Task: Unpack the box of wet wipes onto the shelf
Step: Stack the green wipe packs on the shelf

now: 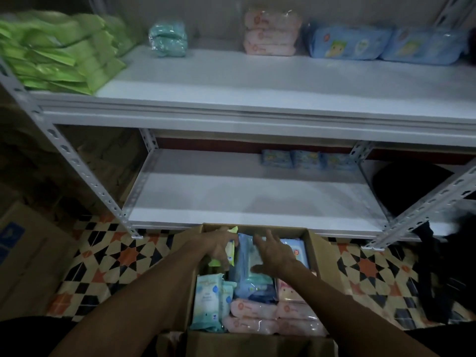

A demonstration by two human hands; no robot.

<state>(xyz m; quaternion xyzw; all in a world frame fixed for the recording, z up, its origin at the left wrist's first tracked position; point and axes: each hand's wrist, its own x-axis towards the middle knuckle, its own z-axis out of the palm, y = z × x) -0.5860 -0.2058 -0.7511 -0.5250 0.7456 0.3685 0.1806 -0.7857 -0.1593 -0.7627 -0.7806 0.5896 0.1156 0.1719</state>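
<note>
Left hand [219, 247]: grips yellow-green pack [231, 249] inside box [283, 228].
Right hand [274, 253]: fingers spread, holds nothing, hovers over blue pack [246, 258] just right of left hand; shelf [244, 202] beyond.

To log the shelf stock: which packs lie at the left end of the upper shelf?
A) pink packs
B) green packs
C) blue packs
B: the green packs are stacked at the left end of the upper shelf; the pink packs and blue packs lie further right.
</note>
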